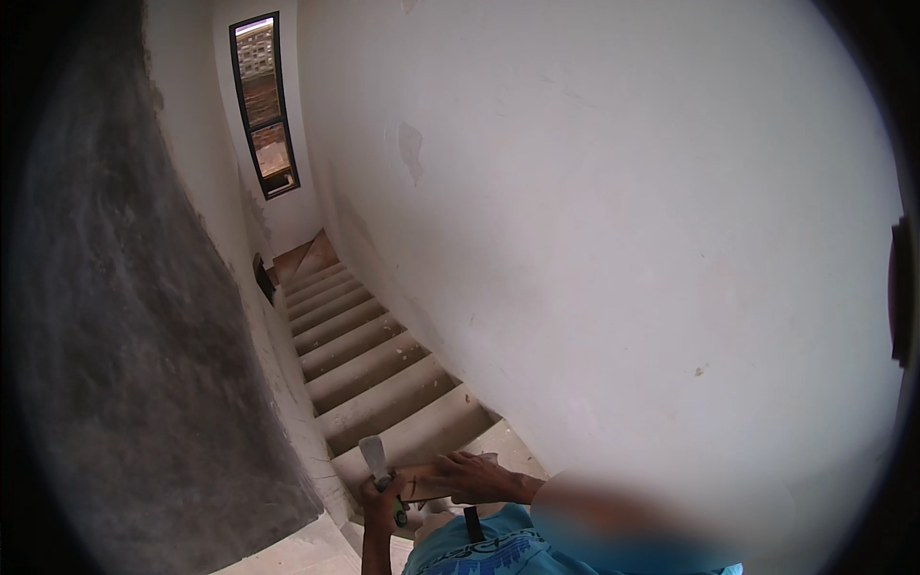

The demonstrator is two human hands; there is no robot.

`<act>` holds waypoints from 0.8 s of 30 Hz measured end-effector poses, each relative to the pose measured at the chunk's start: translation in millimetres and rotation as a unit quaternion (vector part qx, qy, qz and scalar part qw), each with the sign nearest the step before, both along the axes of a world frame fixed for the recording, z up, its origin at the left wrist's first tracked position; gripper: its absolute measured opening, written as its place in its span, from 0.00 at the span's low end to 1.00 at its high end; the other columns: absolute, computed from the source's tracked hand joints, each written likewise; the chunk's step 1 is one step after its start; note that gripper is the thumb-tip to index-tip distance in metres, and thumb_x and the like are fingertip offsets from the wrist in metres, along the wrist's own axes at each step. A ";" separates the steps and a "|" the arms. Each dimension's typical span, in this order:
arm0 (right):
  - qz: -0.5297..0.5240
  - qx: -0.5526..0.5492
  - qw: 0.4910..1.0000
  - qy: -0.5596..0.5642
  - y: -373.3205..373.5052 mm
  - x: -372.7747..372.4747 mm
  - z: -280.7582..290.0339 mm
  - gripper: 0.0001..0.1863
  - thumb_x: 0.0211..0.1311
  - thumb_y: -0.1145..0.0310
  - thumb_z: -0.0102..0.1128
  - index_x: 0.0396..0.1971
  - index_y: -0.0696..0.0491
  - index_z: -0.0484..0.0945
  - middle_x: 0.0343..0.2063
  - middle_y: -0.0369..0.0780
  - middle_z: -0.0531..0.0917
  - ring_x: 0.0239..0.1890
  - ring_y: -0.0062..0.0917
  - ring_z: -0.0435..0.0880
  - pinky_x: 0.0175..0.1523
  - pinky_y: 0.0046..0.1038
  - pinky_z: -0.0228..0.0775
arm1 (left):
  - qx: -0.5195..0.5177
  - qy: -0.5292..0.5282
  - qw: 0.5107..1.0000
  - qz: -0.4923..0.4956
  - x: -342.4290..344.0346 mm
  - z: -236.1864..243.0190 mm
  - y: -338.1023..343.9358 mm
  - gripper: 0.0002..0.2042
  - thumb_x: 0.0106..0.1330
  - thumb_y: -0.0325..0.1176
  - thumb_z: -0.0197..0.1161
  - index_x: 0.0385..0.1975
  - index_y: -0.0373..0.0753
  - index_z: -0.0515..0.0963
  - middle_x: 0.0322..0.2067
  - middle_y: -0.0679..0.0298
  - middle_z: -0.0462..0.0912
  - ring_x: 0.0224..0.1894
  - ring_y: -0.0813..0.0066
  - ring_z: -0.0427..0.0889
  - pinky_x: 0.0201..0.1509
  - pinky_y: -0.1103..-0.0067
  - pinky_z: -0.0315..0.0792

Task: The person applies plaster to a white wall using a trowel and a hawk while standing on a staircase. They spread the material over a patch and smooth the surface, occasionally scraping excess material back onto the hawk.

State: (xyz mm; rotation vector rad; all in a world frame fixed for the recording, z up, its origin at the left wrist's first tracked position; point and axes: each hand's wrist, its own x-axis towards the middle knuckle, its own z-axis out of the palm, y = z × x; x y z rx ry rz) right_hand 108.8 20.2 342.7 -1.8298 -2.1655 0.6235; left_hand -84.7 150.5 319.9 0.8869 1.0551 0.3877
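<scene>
My left hand (378,500) is closed on a scraper (373,454), whose grey blade points upward and whose handle has some green on it. My right hand (468,477) grips a flat light-brown board (419,476) beside the scraper, and the board reaches across to my left hand. Both hands are low in front of my blue shirt (470,546), above the top of a stairway. What lies under the board is partly hidden by my hands and body.
Concrete steps (369,374) with pale specks descend to a landing (307,254) below a narrow dark-framed window (264,105). A white plastered wall (613,240) rises on the right, a grey, rough-coated wall (144,316) on the left. A dark object (264,278) sits low by the stairs.
</scene>
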 end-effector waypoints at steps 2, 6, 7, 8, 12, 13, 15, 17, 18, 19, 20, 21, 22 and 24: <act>-0.002 -0.006 1.000 -0.005 -2.0 -1.2 -0.4 0.44 0.50 0.65 0.70 0.70 0.37 0.62 0.56 0.48 0.68 0.55 0.44 0.73 0.62 0.42 0.69 | -0.009 -0.013 1.000 -0.008 -0.4 -2.6 -0.1 0.14 0.56 0.31 0.73 0.39 0.35 0.79 0.25 0.67 0.77 0.19 0.79 0.76 0.17 0.79 0.72; -0.014 0.002 1.000 -0.027 -8.6 0.8 3.7 0.46 0.50 0.65 0.69 0.71 0.37 0.59 0.57 0.49 0.68 0.56 0.44 0.74 0.62 0.42 0.69 | 0.003 -0.015 1.000 -0.022 5.6 -8.6 -0.7 0.14 0.56 0.31 0.73 0.39 0.35 0.79 0.25 0.67 0.77 0.20 0.79 0.76 0.18 0.79 0.72; -0.021 -0.002 0.999 -0.030 -12.7 -0.3 2.7 0.46 0.50 0.66 0.69 0.72 0.36 0.58 0.58 0.49 0.67 0.56 0.44 0.74 0.62 0.42 0.69 | -0.002 -0.010 0.999 -0.035 8.5 -2.3 -0.2 0.14 0.56 0.31 0.73 0.39 0.35 0.79 0.25 0.66 0.77 0.20 0.79 0.76 0.18 0.79 0.72; -0.025 0.008 0.999 -0.036 -14.8 -4.0 2.0 0.47 0.48 0.65 0.69 0.71 0.38 0.58 0.56 0.48 0.69 0.54 0.43 0.74 0.60 0.42 0.70 | -0.009 0.000 0.998 -0.054 7.4 3.3 0.1 0.14 0.56 0.31 0.73 0.39 0.35 0.79 0.25 0.66 0.77 0.20 0.79 0.76 0.19 0.79 0.72; -0.055 0.029 0.998 -0.027 -15.6 -2.6 1.9 0.45 0.44 0.65 0.68 0.68 0.40 0.62 0.50 0.46 0.71 0.49 0.42 0.76 0.56 0.41 0.72 | 0.018 0.031 0.998 -0.050 17.2 7.7 1.0 0.16 0.57 0.32 0.72 0.42 0.33 0.78 0.26 0.63 0.78 0.17 0.76 0.77 0.16 0.79 0.73; -0.060 0.025 0.998 -0.013 -18.3 0.2 1.6 0.44 0.44 0.65 0.67 0.67 0.40 0.63 0.49 0.46 0.71 0.49 0.41 0.76 0.56 0.41 0.72 | 0.010 0.024 0.998 -0.061 19.5 8.9 -1.3 0.17 0.57 0.33 0.72 0.42 0.32 0.78 0.27 0.63 0.79 0.17 0.76 0.77 0.16 0.79 0.73; -0.076 0.029 0.997 -0.014 -25.9 2.3 2.8 0.43 0.44 0.63 0.67 0.66 0.39 0.63 0.48 0.45 0.71 0.48 0.40 0.77 0.56 0.40 0.72 | 0.001 0.000 0.998 -0.067 27.4 7.7 -0.1 0.18 0.57 0.33 0.72 0.44 0.31 0.77 0.28 0.61 0.79 0.18 0.75 0.78 0.16 0.79 0.74; -0.091 0.044 0.995 -0.022 -35.3 0.3 1.2 0.43 0.44 0.63 0.67 0.66 0.39 0.64 0.47 0.45 0.71 0.48 0.39 0.77 0.55 0.39 0.73 | -0.009 -0.010 0.995 -0.098 31.4 1.0 -0.8 0.20 0.57 0.34 0.71 0.45 0.30 0.77 0.29 0.60 0.79 0.18 0.74 0.78 0.16 0.80 0.75; -0.101 0.057 0.993 -0.029 -41.6 -0.1 -1.7 0.42 0.44 0.62 0.67 0.66 0.39 0.64 0.46 0.44 0.71 0.48 0.39 0.77 0.55 0.38 0.73 | -0.013 -0.017 0.994 -0.107 34.1 -2.0 -3.2 0.20 0.57 0.34 0.71 0.45 0.30 0.76 0.29 0.60 0.79 0.19 0.74 0.79 0.16 0.81 0.75; -0.108 0.069 0.991 -0.035 -45.5 0.2 1.4 0.42 0.44 0.62 0.68 0.65 0.40 0.65 0.46 0.44 0.71 0.48 0.38 0.77 0.55 0.38 0.74 | -0.017 -0.024 0.993 -0.112 36.7 -3.8 -5.7 0.20 0.57 0.34 0.71 0.45 0.30 0.76 0.29 0.60 0.79 0.19 0.74 0.79 0.16 0.81 0.75; -0.109 0.054 0.991 -0.047 -50.0 1.5 6.2 0.42 0.45 0.60 0.68 0.66 0.40 0.64 0.47 0.44 0.71 0.48 0.38 0.76 0.54 0.38 0.75 | -0.025 -0.028 0.991 -0.126 40.0 -4.8 -7.3 0.20 0.57 0.34 0.72 0.45 0.30 0.76 0.29 0.60 0.79 0.19 0.74 0.79 0.16 0.81 0.75; -0.111 0.039 0.991 -0.060 -54.3 4.8 13.1 0.42 0.47 0.58 0.69 0.66 0.41 0.64 0.48 0.44 0.71 0.49 0.38 0.76 0.53 0.38 0.75 | -0.034 -0.032 0.989 -0.139 44.7 -5.2 -8.2 0.20 0.57 0.34 0.72 0.45 0.30 0.76 0.29 0.60 0.79 0.20 0.74 0.80 0.16 0.81 0.75; -0.113 0.021 0.991 -0.071 -58.4 7.3 20.9 0.42 0.49 0.56 0.70 0.66 0.41 0.64 0.48 0.44 0.70 0.49 0.37 0.75 0.52 0.38 0.76 | -0.045 -0.037 0.986 -0.154 48.7 -5.0 -10.4 0.21 0.57 0.34 0.72 0.46 0.30 0.76 0.29 0.60 0.79 0.20 0.74 0.80 0.17 0.81 0.76; -0.126 0.025 0.988 -0.081 -65.6 12.6 29.2 0.41 0.48 0.57 0.70 0.66 0.42 0.65 0.47 0.42 0.71 0.48 0.35 0.75 0.50 0.37 0.76 | -0.044 -0.022 0.985 -0.165 58.0 -1.4 -14.4 0.20 0.57 0.34 0.72 0.45 0.30 0.76 0.29 0.60 0.79 0.21 0.75 0.80 0.17 0.81 0.75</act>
